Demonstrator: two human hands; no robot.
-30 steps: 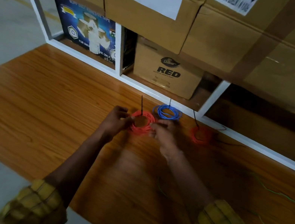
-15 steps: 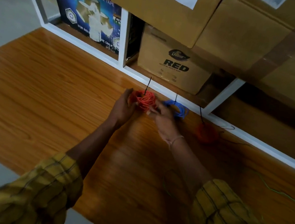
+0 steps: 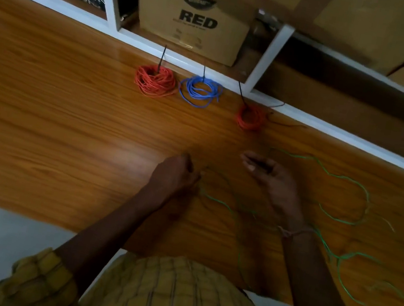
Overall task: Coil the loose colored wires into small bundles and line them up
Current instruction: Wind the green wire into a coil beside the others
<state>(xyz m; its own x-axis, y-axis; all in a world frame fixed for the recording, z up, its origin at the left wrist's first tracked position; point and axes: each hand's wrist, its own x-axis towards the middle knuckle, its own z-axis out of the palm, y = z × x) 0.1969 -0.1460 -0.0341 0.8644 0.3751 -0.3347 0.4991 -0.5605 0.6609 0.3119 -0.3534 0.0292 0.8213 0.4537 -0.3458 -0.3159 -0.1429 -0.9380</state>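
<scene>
Three bundles lie in a row at the far edge of the tabletop [image 3: 42,103], by the white shelf frame [image 3: 159,51]: a red coil [image 3: 155,81], a blue coil [image 3: 200,91] just beside it, and a smaller red coil [image 3: 251,117] apart to the right. A loose green wire [image 3: 343,204] sprawls over the near right of the tabletop. The left hand [image 3: 174,175] has its fingers curled, pinching the green wire's end. The right hand [image 3: 272,177] hovers with relaxed fingers, holding nothing.
</scene>
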